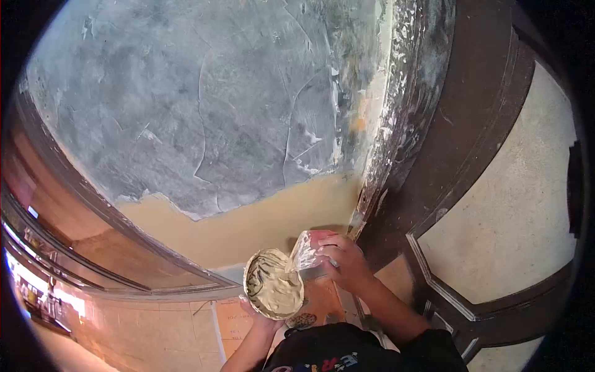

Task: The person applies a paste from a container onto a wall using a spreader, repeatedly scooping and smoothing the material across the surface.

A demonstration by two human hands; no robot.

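Note:
My left hand [263, 317] is wrapped round the underside of a round tub [246, 280] of beige filler paste [276, 291], its open top facing me. In my right hand [342, 259] is a putty knife [305, 251] with a wide, paste-smeared blade and a reddish part near my fingers. The blade's edge meets the rim of the tub on its right side. Behind both hands rises a wall [186, 105] with grey-blue patchy plaster above and a smooth yellow-beige band [248, 223] below.
A dark wooden door frame [427, 180] with flaking white paint stands to the right, beside a door with pale panels [502, 204]. Dark trim [149, 245] edges the wall at the left. A printed sheet [230, 325] lies on the tiled floor [155, 328].

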